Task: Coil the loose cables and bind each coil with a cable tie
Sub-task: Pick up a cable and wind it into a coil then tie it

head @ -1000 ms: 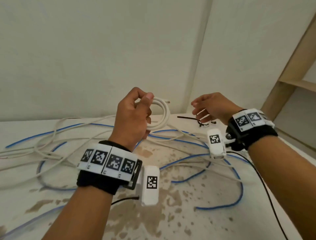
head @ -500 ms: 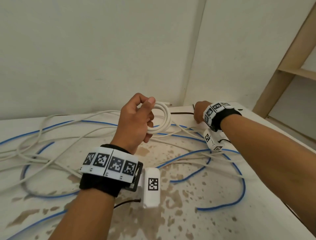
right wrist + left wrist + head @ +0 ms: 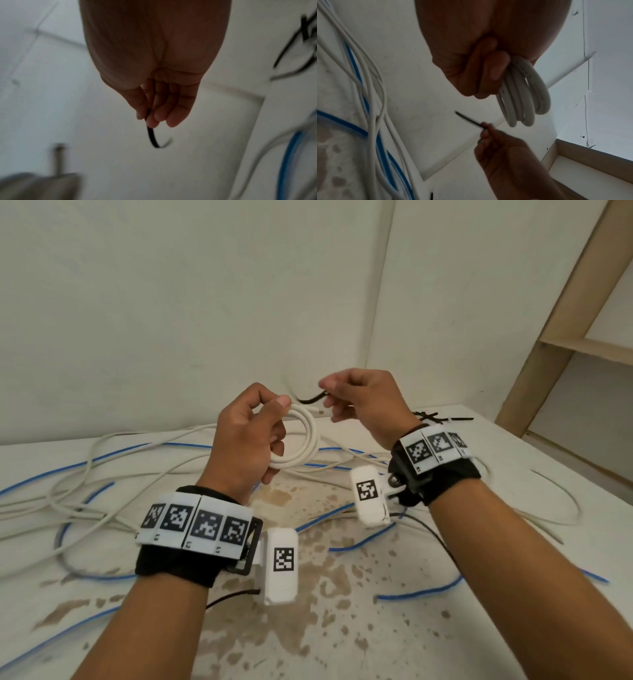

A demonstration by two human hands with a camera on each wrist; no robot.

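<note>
Loose cables (image 3: 102, 474) sprawl left on surface (image 3: 445, 645). Your left hand (image 3: 245, 440) grips white coil (image 3: 305, 436), held above surface; stiff, springy, keep loops pinched. Right hand (image 3: 363, 402) pinches cable tie (image 3: 311, 398): thin, slippery, hold near tip.

Looks like a bare back room or workshop corner: plain white walls (image 3: 171, 302) meeting behind a stained white counter (image 3: 342, 628), unfinished wooden shelving (image 3: 555, 313) standing off right.

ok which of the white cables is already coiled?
The white coil gripped in the left hand, raised off the table. The other white cables lie loose among the blue ones.
</note>
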